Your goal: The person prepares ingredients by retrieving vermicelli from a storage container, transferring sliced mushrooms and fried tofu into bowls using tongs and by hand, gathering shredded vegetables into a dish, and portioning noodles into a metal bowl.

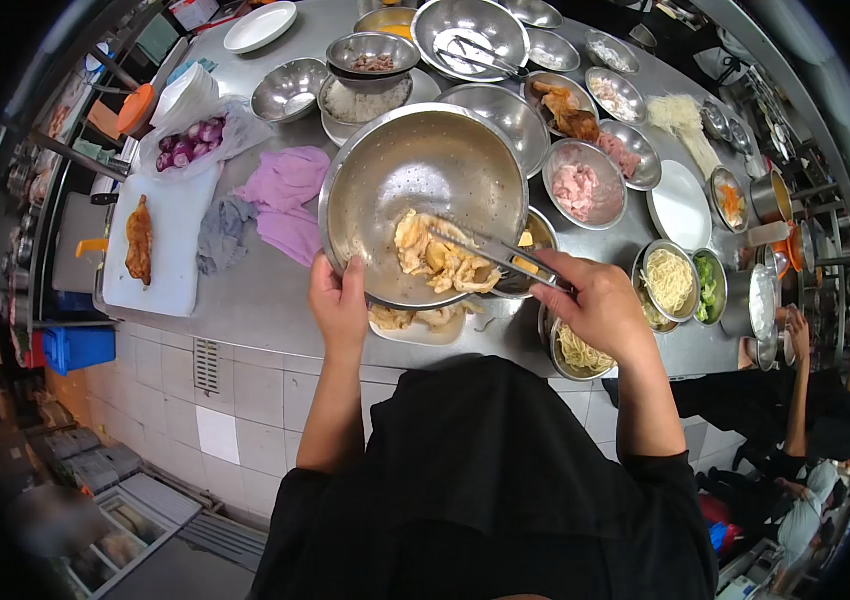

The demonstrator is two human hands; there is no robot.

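Observation:
My left hand (339,297) is closed on the rim of a large metal bowl (425,150), which is tilted toward me and dotted inside with small spots. Pale yellow pieces of food (440,255), perhaps chicken, lie at its near side. In my right hand (595,300) is a pair of metal tongs (505,253), their tips among these pieces. Under the bowl's near edge, partly hidden, a white dish (433,334) holds similar pieces. A smaller metal bowl (542,232) with yellow chunks sits partly behind the tongs.
Metal bowls of raw pink meat (577,190), noodles (669,280) and greens (708,285) crowd the right. On the left are a white cutting board (163,260) with roasted meat, purple cloth (290,195) and bagged red onions (190,143). Another person's arm (797,380) reaches in at right.

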